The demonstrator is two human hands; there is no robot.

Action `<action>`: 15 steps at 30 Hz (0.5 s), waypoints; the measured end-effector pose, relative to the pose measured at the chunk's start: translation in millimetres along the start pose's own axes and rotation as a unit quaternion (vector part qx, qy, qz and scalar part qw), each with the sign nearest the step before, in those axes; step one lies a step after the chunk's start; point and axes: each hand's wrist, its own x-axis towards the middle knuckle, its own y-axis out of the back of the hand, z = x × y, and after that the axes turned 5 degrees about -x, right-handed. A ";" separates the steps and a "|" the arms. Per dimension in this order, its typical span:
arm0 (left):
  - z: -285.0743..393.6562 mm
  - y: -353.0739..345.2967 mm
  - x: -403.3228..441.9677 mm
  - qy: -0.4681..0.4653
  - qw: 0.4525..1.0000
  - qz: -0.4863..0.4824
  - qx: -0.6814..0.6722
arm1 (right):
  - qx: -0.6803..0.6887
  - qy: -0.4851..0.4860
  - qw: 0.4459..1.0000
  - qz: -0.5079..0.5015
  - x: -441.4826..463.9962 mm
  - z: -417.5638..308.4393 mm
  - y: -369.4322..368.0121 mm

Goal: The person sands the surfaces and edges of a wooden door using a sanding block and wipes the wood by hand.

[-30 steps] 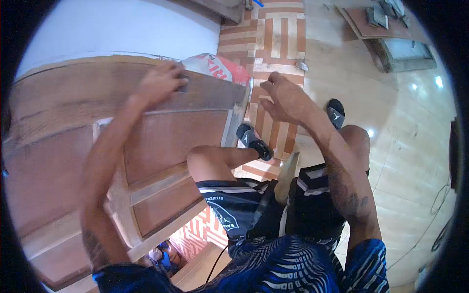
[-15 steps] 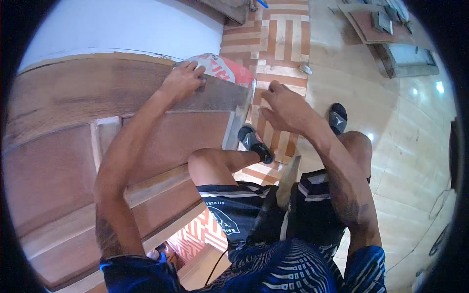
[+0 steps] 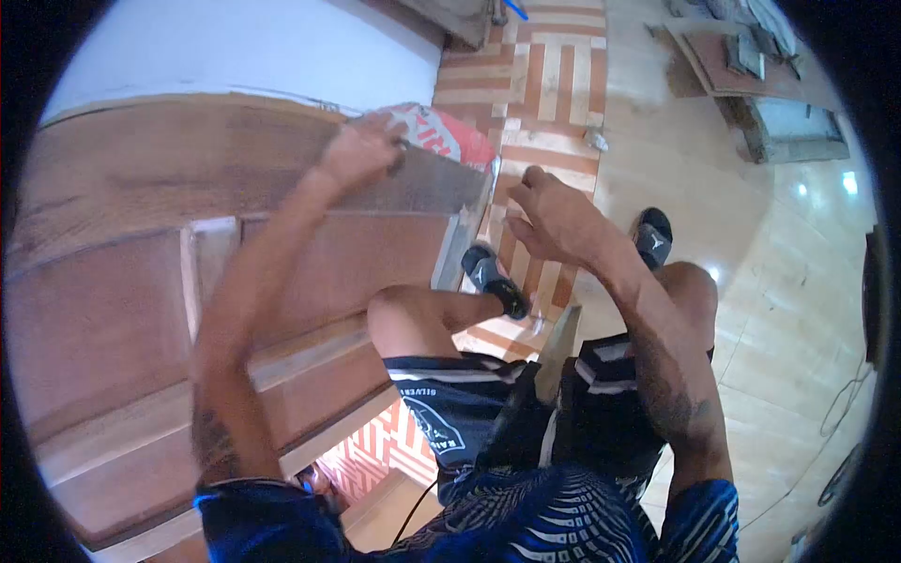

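Observation:
A brown wooden door-like panel (image 3: 310,258) with recessed sections and pale, bare-looking rails lies at my left. My left hand (image 3: 361,150) is on its upper right part, smeared by motion. Its fingers are closed around a small dark piece (image 3: 398,159), mostly hidden under them; its kind cannot be made out. My right hand (image 3: 558,218) hangs in the air over the floor, right of the panel's end. Its fingers are loosely bent, the thumb is apart from them, and nothing shows in it.
A red and white printed bag (image 3: 441,134) lies behind the panel's far corner. A narrow wooden piece (image 3: 557,357) stands between my legs. Boards (image 3: 793,127) are piled at the upper right, and a thin cable (image 3: 793,483) runs along the tiled floor.
My left hand is now blurred by motion, still on the same part of the panel. My right hand stays in the air, hardly changed. The whole view has shifted slightly.

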 end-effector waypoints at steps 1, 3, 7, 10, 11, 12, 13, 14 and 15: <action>-2.6 13.8 5.2 0.013 0.999 -0.025 -0.035 | -0.007 -0.009 1.000 0.011 -1.5 7.1 3.9; 3.1 41.4 -12.2 0.041 0.988 -0.090 -0.122 | -0.009 -0.024 1.000 0.013 -5.1 11.8 2.5; -50.1 163.1 -103.9 0.196 0.980 0.002 -0.006 | 0.023 0.042 0.993 0.105 6.4 4.2 -0.9; -67.0 206.2 -138.1 0.269 0.959 0.084 0.022 | 0.035 0.043 0.998 0.015 23.4 -6.8 -7.7; -61.6 195.3 -135.9 0.278 0.952 0.102 0.082 | 0.023 0.044 0.999 0.002 29.3 -9.4 -9.5; -52.7 180.9 -130.3 0.285 0.941 0.119 0.141 | 0.011 0.044 0.999 -0.011 32.6 -11.5 -13.3; -39.4 150.8 -112.5 0.320 0.933 0.121 0.107 | -0.002 0.043 0.999 -0.024 33.9 -12.4 -17.3; -28.4 103.5 -97.2 0.284 0.932 0.081 0.212 | 0.005 0.038 0.999 -0.023 32.8 -12.9 -20.5; 2.8 70.9 -67.8 0.318 0.931 0.049 0.173 | 0.007 0.038 0.999 -0.021 31.5 -11.4 -21.9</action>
